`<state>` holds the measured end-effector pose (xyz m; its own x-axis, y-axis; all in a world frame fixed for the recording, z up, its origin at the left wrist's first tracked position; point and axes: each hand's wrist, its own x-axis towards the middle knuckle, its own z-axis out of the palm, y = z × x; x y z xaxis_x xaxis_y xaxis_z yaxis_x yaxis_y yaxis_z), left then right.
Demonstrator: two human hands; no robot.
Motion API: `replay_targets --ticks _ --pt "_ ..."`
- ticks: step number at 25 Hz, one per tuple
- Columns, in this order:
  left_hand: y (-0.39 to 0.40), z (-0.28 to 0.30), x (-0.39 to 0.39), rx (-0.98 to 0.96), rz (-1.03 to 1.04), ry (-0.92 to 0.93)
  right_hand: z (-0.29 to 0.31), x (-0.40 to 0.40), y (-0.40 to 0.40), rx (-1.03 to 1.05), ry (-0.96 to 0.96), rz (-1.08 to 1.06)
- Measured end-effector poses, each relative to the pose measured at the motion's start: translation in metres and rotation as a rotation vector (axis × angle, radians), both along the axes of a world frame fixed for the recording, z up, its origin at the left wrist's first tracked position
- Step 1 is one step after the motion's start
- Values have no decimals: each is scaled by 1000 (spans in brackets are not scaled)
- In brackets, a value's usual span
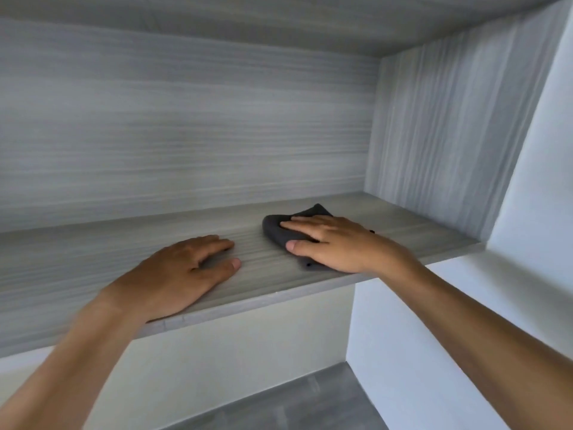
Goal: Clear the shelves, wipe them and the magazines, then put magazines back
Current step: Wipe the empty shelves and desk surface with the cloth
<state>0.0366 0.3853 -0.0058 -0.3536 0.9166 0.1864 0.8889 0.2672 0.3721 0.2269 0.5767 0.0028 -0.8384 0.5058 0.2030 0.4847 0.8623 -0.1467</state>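
step: wiping shelf [93,268] | right hand [335,243] fingers [305,227] flat, pressing dark cloth [276,228] lying under them | left hand [183,271] fingers relaxed, flat on shelf, holding nothing | magazines: not in view | risk: cloth bunches under fingers, back corner beyond fingertips goes unwiped

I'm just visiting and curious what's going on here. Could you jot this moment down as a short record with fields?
place: grey wood-grain shelf in a wall niche
tool: dark grey cloth on the shelf
right hand: flat on the cloth, fingers straight, pressing it down
left hand: resting on the bare shelf, holding nothing
magazines: none in view
stage: wiping the shelf
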Motion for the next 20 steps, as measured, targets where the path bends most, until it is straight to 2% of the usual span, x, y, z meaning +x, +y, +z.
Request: replay_targets --ticks 3,8,10,12,15,17,20 --pt "-1 -2 -1 -11 0 15 -11 42 -15 70 139 33" --pt "1 -2 1 0 6 38 -39 107 31 346 595 -438" --pt "3 -3 1 -7 5 40 -52 96 14 502 746 -450" --pt "3 -3 2 -15 8 41 -66 64 -22 560 854 -361" --pt "-1 0 3 -22 19 18 -88 25 -62 548 900 -121" --pt "-2 1 3 -14 22 -4 -89 35 -54 576 824 -8" --pt "-2 1 1 -17 24 -25 -77 91 -1 533 715 -77"
